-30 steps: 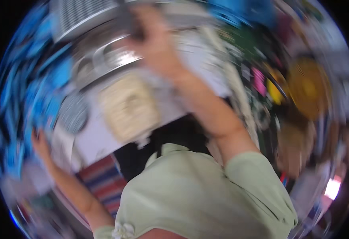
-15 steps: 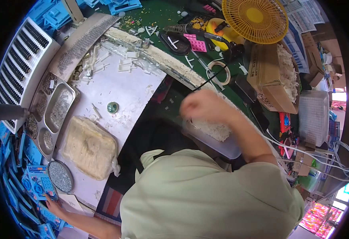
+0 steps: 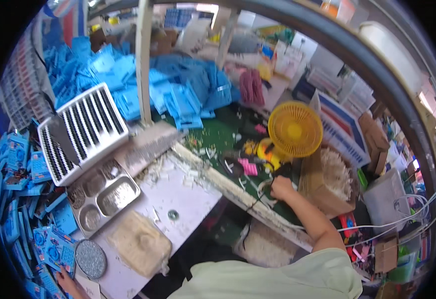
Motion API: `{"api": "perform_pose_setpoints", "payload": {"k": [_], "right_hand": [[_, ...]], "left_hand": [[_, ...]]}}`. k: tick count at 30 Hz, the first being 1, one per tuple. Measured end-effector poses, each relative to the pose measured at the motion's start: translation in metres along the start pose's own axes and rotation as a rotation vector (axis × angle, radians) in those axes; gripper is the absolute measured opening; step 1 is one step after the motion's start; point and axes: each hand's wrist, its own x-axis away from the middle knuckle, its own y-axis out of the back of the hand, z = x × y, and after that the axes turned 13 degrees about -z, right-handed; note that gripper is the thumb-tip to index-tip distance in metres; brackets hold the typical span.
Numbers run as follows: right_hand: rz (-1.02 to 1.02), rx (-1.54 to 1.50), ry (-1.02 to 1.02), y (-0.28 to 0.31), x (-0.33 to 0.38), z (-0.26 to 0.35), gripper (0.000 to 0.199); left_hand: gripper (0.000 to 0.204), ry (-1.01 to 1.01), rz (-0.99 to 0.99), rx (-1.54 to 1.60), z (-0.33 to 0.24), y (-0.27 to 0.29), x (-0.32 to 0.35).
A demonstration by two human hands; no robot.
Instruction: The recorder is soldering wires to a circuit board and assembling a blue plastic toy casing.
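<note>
At the lower left, my left hand [image 3: 67, 283] pinches the near edge of a blue plastic toy panel [image 3: 53, 249] with printed round and square patterns. Beside that panel lies a round grey dish [image 3: 91, 259] of small metal parts. My right hand [image 3: 281, 188] is reached out over the green bench, its fingers curled; what they hold is hidden. Close to its fingertips lie a roll of tape [image 3: 264, 187] and a thin black rod or cord [image 3: 255, 203]. A clear plastic bin [image 3: 270, 244] of small pale pieces sits below my right forearm.
A metal compartment tray [image 3: 121, 197] holds small parts, with a white rack of black rows [image 3: 83, 134] behind it. A wrapped tan block [image 3: 140, 244] lies on the white board. Blue panels heap at left and back. A yellow basket [image 3: 295, 128] and cardboard box [image 3: 322, 182] stand at right.
My right hand has moved away from above the clear bin, out to the green bench by the tape. The view has tilted up, showing more of the far side. My left hand stays at the blue panel.
</note>
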Motion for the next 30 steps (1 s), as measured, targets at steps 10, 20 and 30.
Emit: {"api": "perform_pose_setpoints", "payload": {"k": [10,20,30], "right_hand": [[-0.471,-0.436,-0.276,0.157,0.010,-0.003,0.017],[-1.677,-0.124,0.216,0.513,-0.067,0.057,0.015],[-0.866,0.189,-0.529,0.608,-0.180,0.018,0.035]], "left_hand": [[0.050,0.030,0.008,0.036,-0.020,-0.002,0.020],[0.042,0.105,0.086,0.085,-0.064,0.015,0.045],[0.042,0.141,0.065,0.119,-0.072,0.018,0.055]]}}
